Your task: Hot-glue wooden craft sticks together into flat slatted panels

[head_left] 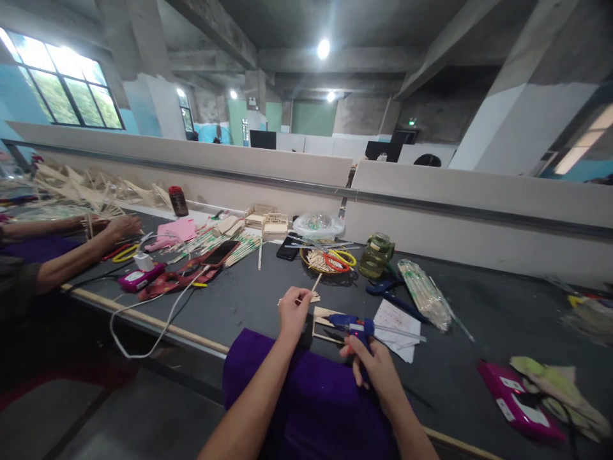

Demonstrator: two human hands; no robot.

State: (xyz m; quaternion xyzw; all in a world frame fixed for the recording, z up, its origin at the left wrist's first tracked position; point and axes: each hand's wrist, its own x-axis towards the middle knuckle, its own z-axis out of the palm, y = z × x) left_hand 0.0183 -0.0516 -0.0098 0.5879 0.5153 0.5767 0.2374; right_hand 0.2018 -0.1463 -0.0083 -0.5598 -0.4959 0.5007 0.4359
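Observation:
My left hand point(292, 313) is closed in a pinch on a thin wooden stick point(317, 282), which points up and away from the fingers. Wrapped around the handle of a blue hot glue gun point(353, 324) is my right hand point(378, 370). A long translucent glue stick point(400, 332) juts from the gun's back end, and its nozzle points left over a small wooden stick frame point(322, 312) lying flat on the dark table. Just beyond my left fingers lie a few short wood pieces point(313, 298). A purple cloth point(306, 402) covers my lap.
A basket of short sticks point(320, 260) holds scissors point(341, 259). Nearby are a green jar point(377, 255), pliers point(390, 291), bagged sticks point(424, 294), marked paper point(390, 319) and small wooden models point(274, 225). A magenta power strip point(520, 402) lies right. At left, a co-worker's hands point(119, 229) handle sticks.

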